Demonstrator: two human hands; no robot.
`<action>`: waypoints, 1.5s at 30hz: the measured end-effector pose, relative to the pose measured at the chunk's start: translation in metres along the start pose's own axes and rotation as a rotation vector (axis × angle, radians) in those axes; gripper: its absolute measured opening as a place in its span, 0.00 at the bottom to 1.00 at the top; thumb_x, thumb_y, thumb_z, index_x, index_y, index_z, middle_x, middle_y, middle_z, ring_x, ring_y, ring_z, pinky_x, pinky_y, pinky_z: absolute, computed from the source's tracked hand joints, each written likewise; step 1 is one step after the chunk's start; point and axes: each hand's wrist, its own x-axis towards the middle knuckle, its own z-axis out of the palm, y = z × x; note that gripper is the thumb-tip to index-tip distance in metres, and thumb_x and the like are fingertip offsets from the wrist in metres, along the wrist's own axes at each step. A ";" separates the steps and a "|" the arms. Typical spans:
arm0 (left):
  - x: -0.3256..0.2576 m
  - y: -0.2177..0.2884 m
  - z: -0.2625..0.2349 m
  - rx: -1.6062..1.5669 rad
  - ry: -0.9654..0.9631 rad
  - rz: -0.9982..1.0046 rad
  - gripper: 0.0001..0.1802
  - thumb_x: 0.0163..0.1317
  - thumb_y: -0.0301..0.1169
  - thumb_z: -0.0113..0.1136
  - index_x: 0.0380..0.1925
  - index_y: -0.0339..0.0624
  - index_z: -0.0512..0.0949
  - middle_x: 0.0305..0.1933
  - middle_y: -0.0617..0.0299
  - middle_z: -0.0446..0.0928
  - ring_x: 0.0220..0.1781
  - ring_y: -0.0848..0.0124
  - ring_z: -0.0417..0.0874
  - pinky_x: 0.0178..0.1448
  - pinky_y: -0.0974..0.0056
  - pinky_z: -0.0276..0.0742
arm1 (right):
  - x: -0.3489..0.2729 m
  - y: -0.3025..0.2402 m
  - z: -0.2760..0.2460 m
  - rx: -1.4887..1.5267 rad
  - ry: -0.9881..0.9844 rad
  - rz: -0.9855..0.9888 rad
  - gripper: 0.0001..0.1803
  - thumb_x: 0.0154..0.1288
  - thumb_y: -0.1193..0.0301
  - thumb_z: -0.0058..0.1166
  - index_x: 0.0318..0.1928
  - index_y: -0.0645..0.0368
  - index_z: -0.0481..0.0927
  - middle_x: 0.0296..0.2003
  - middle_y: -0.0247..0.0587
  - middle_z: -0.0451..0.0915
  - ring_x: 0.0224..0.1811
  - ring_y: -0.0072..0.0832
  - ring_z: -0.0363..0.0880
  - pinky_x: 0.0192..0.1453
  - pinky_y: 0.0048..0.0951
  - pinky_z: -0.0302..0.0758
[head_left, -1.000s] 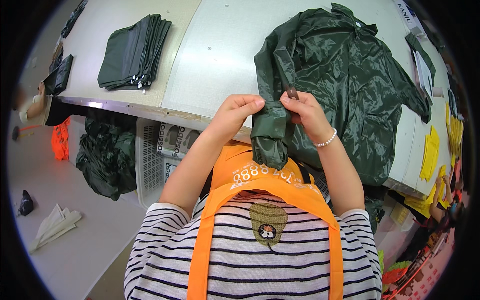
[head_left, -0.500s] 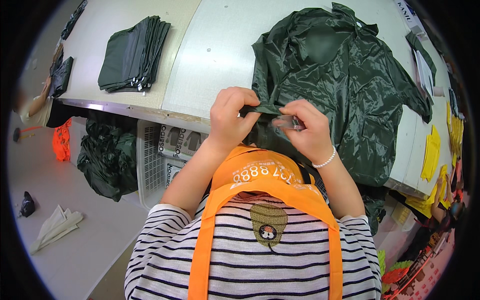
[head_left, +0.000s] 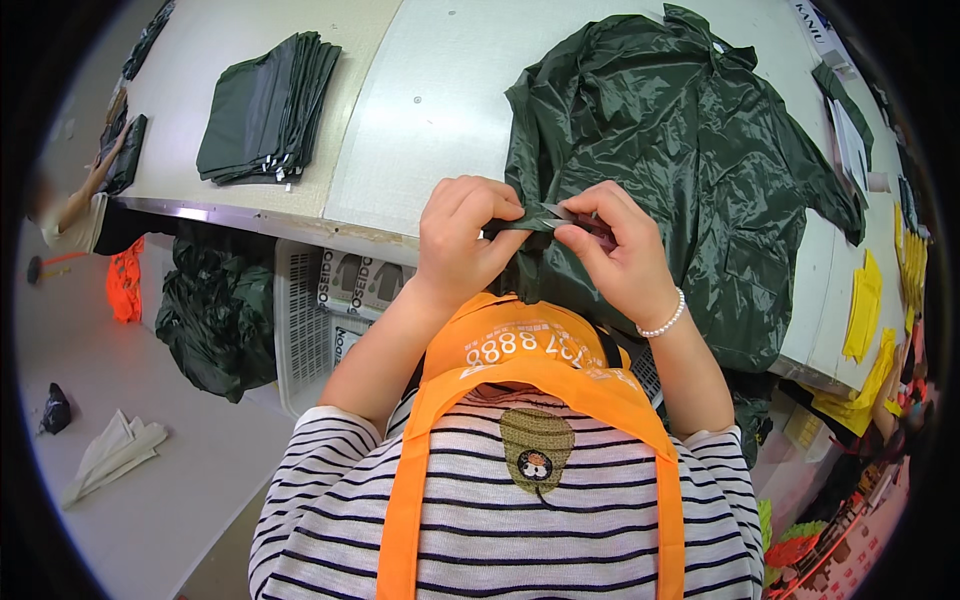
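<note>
A shiny dark green rain jacket (head_left: 660, 130) lies spread over the table's right half, its near left edge gathered up at the front. My left hand (head_left: 460, 235) is closed, pinching a folded bit of this edge between thumb and fingers. Close beside it, my right hand (head_left: 630, 255) grips small metal thread snips (head_left: 563, 213). The blades point left and touch or nearly touch the pinched fabric; my fingers cover most of the handle.
A stack of folded dark green garments (head_left: 265, 110) stands on the table's left side. Below the edge are a white plastic crate (head_left: 293, 330) and a heap of dark green fabric (head_left: 215, 320). At far left, another person's hand (head_left: 118, 150) touches a dark bundle. Yellow pieces (head_left: 862, 305) lie at right.
My right hand has turned, bringing the snips' blades up to the fabric by my left fingers. My left hand has barely moved. The other person's hand now reaches over the dark bundle.
</note>
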 end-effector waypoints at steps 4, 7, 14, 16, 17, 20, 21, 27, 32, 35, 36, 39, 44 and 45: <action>-0.001 -0.001 0.001 -0.019 0.002 -0.028 0.16 0.38 0.15 0.71 0.24 0.40 0.73 0.28 0.58 0.80 0.31 0.65 0.79 0.34 0.68 0.73 | 0.002 -0.003 0.002 -0.047 0.016 -0.036 0.09 0.58 0.74 0.62 0.37 0.64 0.77 0.32 0.37 0.75 0.28 0.23 0.76 0.32 0.19 0.73; -0.002 -0.001 0.001 -0.041 0.015 -0.035 0.15 0.39 0.16 0.71 0.24 0.39 0.73 0.28 0.58 0.80 0.30 0.66 0.80 0.34 0.69 0.74 | 0.003 -0.001 0.002 0.025 0.008 -0.012 0.09 0.58 0.75 0.62 0.37 0.64 0.77 0.32 0.37 0.75 0.28 0.22 0.76 0.31 0.19 0.72; -0.006 -0.004 0.002 -0.074 0.036 -0.043 0.15 0.41 0.17 0.72 0.24 0.38 0.73 0.28 0.57 0.79 0.29 0.67 0.80 0.33 0.69 0.74 | 0.004 0.003 0.004 0.154 -0.028 0.031 0.08 0.59 0.76 0.61 0.37 0.64 0.77 0.30 0.35 0.74 0.26 0.17 0.72 0.31 0.18 0.69; -0.007 -0.004 0.002 -0.071 0.034 -0.037 0.15 0.42 0.17 0.71 0.25 0.38 0.73 0.28 0.57 0.79 0.29 0.68 0.80 0.34 0.70 0.74 | 0.003 0.005 0.004 0.157 -0.038 0.031 0.08 0.58 0.76 0.61 0.38 0.63 0.77 0.31 0.34 0.74 0.27 0.16 0.71 0.31 0.17 0.68; -0.007 -0.004 0.002 -0.069 0.034 -0.034 0.15 0.43 0.17 0.71 0.25 0.38 0.73 0.28 0.57 0.79 0.29 0.68 0.79 0.34 0.70 0.73 | 0.002 0.007 0.004 0.159 -0.043 0.031 0.09 0.58 0.76 0.61 0.39 0.63 0.77 0.32 0.33 0.74 0.27 0.16 0.71 0.32 0.17 0.67; -0.009 -0.006 0.000 -0.147 0.009 -0.265 0.10 0.52 0.19 0.66 0.26 0.38 0.72 0.29 0.60 0.78 0.32 0.74 0.77 0.38 0.72 0.72 | 0.003 0.015 0.000 0.229 0.061 0.027 0.12 0.57 0.76 0.62 0.42 0.60 0.77 0.34 0.31 0.73 0.29 0.15 0.69 0.33 0.16 0.66; -0.009 -0.009 0.001 -0.229 0.024 -0.368 0.09 0.53 0.21 0.65 0.27 0.37 0.72 0.28 0.62 0.77 0.32 0.75 0.76 0.38 0.72 0.71 | 0.002 0.017 -0.006 0.239 0.019 0.144 0.16 0.55 0.74 0.65 0.44 0.58 0.76 0.35 0.28 0.71 0.30 0.15 0.67 0.33 0.16 0.65; -0.009 -0.017 0.019 -0.785 0.006 -0.851 0.11 0.60 0.28 0.63 0.39 0.36 0.74 0.31 0.70 0.75 0.33 0.83 0.71 0.39 0.74 0.69 | 0.004 0.037 0.012 0.044 -0.039 0.177 0.15 0.45 0.78 0.64 0.36 0.60 0.76 0.24 0.26 0.68 0.25 0.14 0.59 0.28 0.18 0.61; -0.007 0.015 0.029 -0.443 -0.184 -0.458 0.26 0.47 0.23 0.71 0.47 0.35 0.72 0.37 0.66 0.75 0.42 0.75 0.74 0.49 0.70 0.71 | 0.037 0.064 0.021 -0.070 0.567 0.013 0.09 0.42 0.84 0.55 0.25 0.62 0.70 0.18 0.42 0.65 0.19 0.33 0.64 0.25 0.27 0.63; 0.003 -0.012 0.029 -0.162 0.025 -0.542 0.15 0.44 0.15 0.62 0.33 0.38 0.74 0.34 0.62 0.75 0.37 0.74 0.74 0.44 0.68 0.71 | 0.033 0.056 0.028 0.053 0.437 0.120 0.09 0.47 0.82 0.60 0.27 0.62 0.72 0.21 0.35 0.70 0.23 0.24 0.66 0.28 0.22 0.65; 0.003 -0.061 0.023 -0.026 0.234 -0.298 0.12 0.43 0.12 0.56 0.27 0.38 0.70 0.34 0.62 0.76 0.35 0.74 0.73 0.40 0.68 0.72 | 0.033 0.041 0.033 0.320 0.386 0.140 0.10 0.49 0.81 0.63 0.28 0.62 0.72 0.20 0.27 0.68 0.25 0.12 0.62 0.28 0.17 0.63; 0.001 -0.118 0.003 -0.337 0.416 -0.773 0.07 0.57 0.17 0.49 0.22 0.38 0.67 0.26 0.63 0.75 0.28 0.76 0.73 0.34 0.70 0.72 | 0.011 0.002 0.049 0.213 -0.056 0.029 0.14 0.48 0.76 0.68 0.32 0.61 0.75 0.24 0.30 0.73 0.25 0.13 0.67 0.29 0.17 0.66; -0.004 0.010 0.027 -0.525 -0.035 -0.752 0.08 0.55 0.25 0.62 0.35 0.35 0.78 0.28 0.61 0.78 0.28 0.78 0.75 0.34 0.71 0.72 | 0.039 0.043 0.021 -0.159 0.584 -0.210 0.12 0.43 0.87 0.58 0.25 0.61 0.70 0.23 0.34 0.71 0.24 0.19 0.66 0.28 0.20 0.66; -0.017 0.027 0.035 -0.450 -0.206 -0.722 0.09 0.55 0.25 0.64 0.36 0.35 0.79 0.27 0.65 0.78 0.28 0.79 0.74 0.34 0.70 0.72 | 0.049 0.066 0.011 -0.093 0.695 -0.147 0.10 0.41 0.89 0.50 0.25 0.62 0.71 0.19 0.38 0.69 0.19 0.22 0.67 0.25 0.21 0.66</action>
